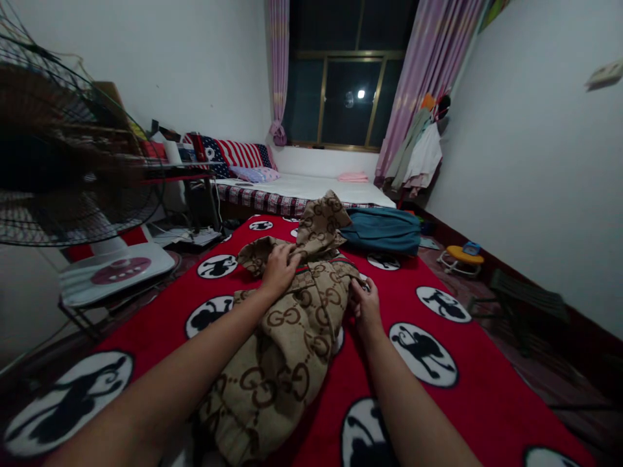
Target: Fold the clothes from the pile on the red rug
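A tan jacket (302, 318) with a brown letter pattern lies rumpled on a red blanket (302, 441). Its far part spreads out in folds, and a green-and-red stripe crosses it near the middle. My left hand (280, 271) rests on the upper left of the jacket, fingers bent into the cloth; its thumb is hidden. At the jacket's right edge, my right hand (366, 301) pinches the fabric between thumb and fingers. Just beyond sits a folded blue-green garment (382, 230), apart from both hands.
White circles with dark monkey figures pattern the blanket. On the left stand a large fan (73, 149) and a white chair (117, 272). A bed (311, 188) lies below the window. To the right are a yellow stool (464, 255), a dark folding stool (528, 295) and hanging clothes (421, 155).
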`<action>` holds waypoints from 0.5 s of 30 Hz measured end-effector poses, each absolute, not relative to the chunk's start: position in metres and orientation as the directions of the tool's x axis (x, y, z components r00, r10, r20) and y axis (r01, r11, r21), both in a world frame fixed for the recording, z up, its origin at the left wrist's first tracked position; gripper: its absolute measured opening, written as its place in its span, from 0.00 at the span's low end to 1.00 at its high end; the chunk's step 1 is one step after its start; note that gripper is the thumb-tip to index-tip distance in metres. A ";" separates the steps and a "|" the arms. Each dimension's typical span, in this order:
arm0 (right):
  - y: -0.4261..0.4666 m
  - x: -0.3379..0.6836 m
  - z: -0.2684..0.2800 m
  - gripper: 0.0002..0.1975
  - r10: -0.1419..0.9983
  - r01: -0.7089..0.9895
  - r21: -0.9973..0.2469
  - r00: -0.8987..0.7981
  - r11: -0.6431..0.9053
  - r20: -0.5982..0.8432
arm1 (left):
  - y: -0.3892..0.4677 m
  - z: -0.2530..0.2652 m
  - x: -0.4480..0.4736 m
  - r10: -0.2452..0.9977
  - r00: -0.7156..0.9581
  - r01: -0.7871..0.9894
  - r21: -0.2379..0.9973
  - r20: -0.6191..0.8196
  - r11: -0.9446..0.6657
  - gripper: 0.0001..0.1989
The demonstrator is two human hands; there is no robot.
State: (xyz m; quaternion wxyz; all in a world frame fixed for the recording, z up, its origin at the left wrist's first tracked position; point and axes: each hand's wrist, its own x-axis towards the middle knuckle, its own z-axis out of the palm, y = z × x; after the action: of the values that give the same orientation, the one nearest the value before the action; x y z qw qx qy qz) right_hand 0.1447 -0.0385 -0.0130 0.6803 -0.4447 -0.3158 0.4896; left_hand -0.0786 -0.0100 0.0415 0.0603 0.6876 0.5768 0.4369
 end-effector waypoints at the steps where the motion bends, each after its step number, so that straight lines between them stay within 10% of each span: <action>1: -0.038 0.144 -0.015 0.44 0.936 -0.343 -0.930 0.353 0.132 0.003 | -0.014 0.041 -0.084 0.861 -0.133 0.722 0.643 0.492 -0.256 0.23; 9: -0.061 0.138 0.010 0.20 0.674 0.329 -0.851 0.519 0.410 0.525 | -0.050 0.055 -0.078 0.906 -0.093 0.665 0.703 0.413 -0.252 0.21; 15: -0.081 0.139 0.058 0.19 0.782 0.201 -0.820 0.248 0.536 0.572 | -0.101 0.070 -0.015 0.762 0.297 0.601 0.507 0.576 -0.618 0.29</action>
State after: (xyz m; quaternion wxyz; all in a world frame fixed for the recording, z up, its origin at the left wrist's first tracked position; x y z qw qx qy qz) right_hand 0.1389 -0.0812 0.0582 0.6633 -0.4291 -0.5728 0.2188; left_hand -0.0148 -0.1014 0.0700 0.0973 0.7994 0.4261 0.4121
